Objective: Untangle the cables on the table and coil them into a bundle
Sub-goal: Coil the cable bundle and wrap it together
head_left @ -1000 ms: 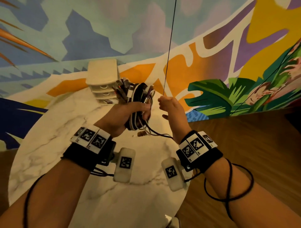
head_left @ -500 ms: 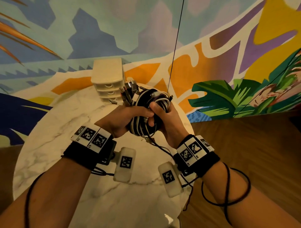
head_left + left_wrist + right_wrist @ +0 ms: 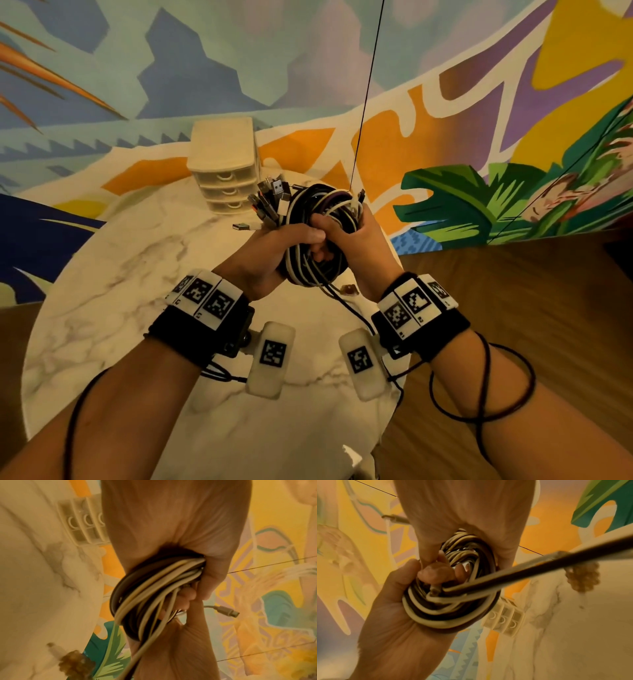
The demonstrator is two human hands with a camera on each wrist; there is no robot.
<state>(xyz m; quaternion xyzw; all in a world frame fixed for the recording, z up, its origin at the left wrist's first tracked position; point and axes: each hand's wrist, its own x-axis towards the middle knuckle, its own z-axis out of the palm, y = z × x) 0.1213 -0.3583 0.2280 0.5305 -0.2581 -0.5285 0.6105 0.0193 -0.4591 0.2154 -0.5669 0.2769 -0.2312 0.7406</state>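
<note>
- Cable bundle: black and white cables wound into a coil, held up in the air above the far part of the marble table, between both hands.
- Coil stands roughly upright in the head view, long axis running near to far and slightly up; loops seen edge-on.
- Connector ends stick out of the coil's far-left top, pointing up and to the left; several USB-type plugs fanned out, one plug jutting left, lower down.
- One black cable tail leaves the near bottom of the coil and trails toward the right wrist.
- Left hand: fingers wrapped round the left side of the coil, thumb over the top, clamped on the cables; left wrist view shows the loops squeezed in the palm.
- Right hand: fingers curled round the right side of the coil, thumb pressing on the near face, touching the left thumb; right wrist view shows the cables gripped by both hands.
- Small drawer unit: cream, three drawers, at the table's far edge, just beyond the bundle.
- Small brown-tipped item lies on the table near the right wrist; cannot tell what it is.
- Wristbands carry black-and-white square marker patterns; no readable text or brands anywhere.
- Painted mural wall behind the table.
</note>
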